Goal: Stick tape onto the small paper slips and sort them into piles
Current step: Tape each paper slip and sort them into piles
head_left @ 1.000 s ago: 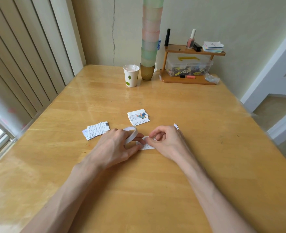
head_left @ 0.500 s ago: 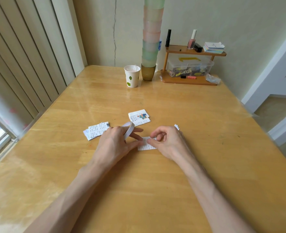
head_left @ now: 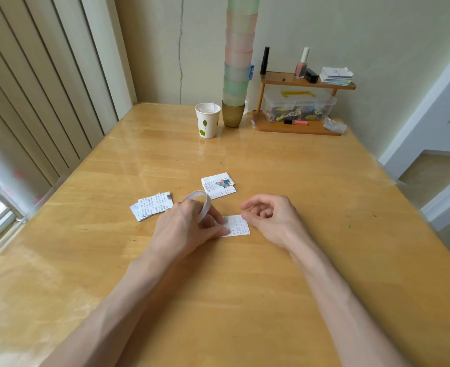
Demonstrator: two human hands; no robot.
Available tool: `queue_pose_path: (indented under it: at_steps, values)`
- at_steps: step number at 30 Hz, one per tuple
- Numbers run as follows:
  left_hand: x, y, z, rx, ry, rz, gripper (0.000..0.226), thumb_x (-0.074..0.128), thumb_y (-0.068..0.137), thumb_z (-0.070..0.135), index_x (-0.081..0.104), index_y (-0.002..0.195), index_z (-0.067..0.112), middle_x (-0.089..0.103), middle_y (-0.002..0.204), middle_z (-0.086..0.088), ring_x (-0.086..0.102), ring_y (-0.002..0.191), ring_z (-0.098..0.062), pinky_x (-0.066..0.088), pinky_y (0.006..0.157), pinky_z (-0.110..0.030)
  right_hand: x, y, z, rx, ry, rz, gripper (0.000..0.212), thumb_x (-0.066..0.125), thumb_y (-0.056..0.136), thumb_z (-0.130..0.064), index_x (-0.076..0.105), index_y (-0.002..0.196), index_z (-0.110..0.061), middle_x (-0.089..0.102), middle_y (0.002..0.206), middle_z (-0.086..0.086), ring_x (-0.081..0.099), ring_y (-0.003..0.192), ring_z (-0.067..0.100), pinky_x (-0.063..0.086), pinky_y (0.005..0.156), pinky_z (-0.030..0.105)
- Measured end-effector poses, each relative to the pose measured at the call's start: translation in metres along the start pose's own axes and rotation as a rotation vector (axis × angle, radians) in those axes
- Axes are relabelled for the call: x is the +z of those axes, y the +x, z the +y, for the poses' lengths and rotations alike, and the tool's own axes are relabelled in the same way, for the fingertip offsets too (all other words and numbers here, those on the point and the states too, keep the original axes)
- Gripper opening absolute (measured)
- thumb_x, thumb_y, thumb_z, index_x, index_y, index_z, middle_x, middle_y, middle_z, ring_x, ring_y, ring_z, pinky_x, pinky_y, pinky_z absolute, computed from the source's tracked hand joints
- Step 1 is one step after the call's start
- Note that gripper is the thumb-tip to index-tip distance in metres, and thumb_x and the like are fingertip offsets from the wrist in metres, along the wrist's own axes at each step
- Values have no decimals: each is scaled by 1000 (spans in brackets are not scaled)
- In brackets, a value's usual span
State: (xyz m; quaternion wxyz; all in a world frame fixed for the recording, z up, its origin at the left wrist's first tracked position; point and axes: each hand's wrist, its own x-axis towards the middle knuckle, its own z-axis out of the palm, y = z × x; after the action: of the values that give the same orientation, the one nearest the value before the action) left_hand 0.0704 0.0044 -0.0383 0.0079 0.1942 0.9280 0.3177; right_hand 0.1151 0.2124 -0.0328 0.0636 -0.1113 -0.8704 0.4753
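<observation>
Clear box (head_left: 298,108) right of the paper cup (head_left: 208,125) holds colourful bits. Left hand (head_left: 185,230) grips tape roll (head_left: 204,203); right hand (head_left: 274,221) curls loosely, empty.

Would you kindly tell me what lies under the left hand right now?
The left hand holds a tape roll and its fingertips press a paper slip onto the table; the slip's left edge is covered.

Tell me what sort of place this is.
Most likely a room in a home: a light wooden table stands against a wall, bearing a small two-tier wooden shelf with a pink nail-polish bottle, and a tall stack of pastel plastic cups.
</observation>
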Motion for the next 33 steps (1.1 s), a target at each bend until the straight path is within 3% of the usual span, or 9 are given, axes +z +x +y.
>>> queue_pose_path:
  at_steps: [2,4,7,11,15,20,26,30,33]
  values:
    - [0,0,-1,-4,-15,-27,25,84,75,58,70,84,39,68,72,26,62,73,4,51,68,-29,-2,-3,1,-88,-71,-27,34,63,94,-7,79,87,-36,51,72,-7,40,56,7,37,55,17]
    - [-1,-1,-2,0,-29,-46,24,84,76,58,70,84,40,65,73,33,60,73,6,49,66,-28,-2,-6,0,-215,-151,-59,48,53,96,1,81,89,-38,56,88,-6,49,65,6,38,63,10]
    - [-1,-1,-2,-5,-49,-43,26,84,75,59,71,86,39,65,72,32,60,72,3,50,67,-28,2,-8,0,-323,-246,-93,58,46,95,10,84,94,-34,56,102,-8,48,75,-12,34,73,4]
    - [0,0,-2,-14,-57,-38,27,85,74,58,72,88,38,65,70,28,60,70,4,49,65,-28,3,-7,0,-351,-224,-64,60,44,94,13,85,94,-31,56,101,-10,51,79,-12,31,81,-1]
    - [0,0,-3,-1,-62,-49,28,85,75,58,72,88,37,62,69,35,58,68,5,46,63,-27,6,-4,2,-374,-181,-71,66,41,91,16,84,97,-35,57,103,-9,52,79,-5,36,69,9]
    - [0,1,-3,-18,-84,-56,28,86,74,58,72,88,38,63,69,34,59,67,2,48,66,-29,6,-3,7,-424,-272,-73,67,44,90,16,83,97,-37,55,105,-13,46,94,-6,30,85,4]
    - [0,1,-4,-16,-85,-68,26,86,74,58,67,83,41,61,71,38,57,69,9,42,63,-25,5,-3,4,-421,-223,-42,71,42,86,19,84,95,-37,57,105,-11,48,85,-10,30,86,4]
    - [1,2,-5,-21,-83,-68,27,85,74,59,71,87,40,61,70,38,57,67,8,42,62,-25,3,-2,8,-445,-313,-42,66,43,86,18,85,94,-32,59,107,-10,48,99,9,28,90,3]
    - [1,3,-5,-19,-74,-69,25,85,74,58,67,82,43,63,70,32,58,67,6,44,63,-27,1,-2,7,-423,-261,-21,65,44,88,17,84,91,-33,60,106,-11,50,96,3,30,84,5]
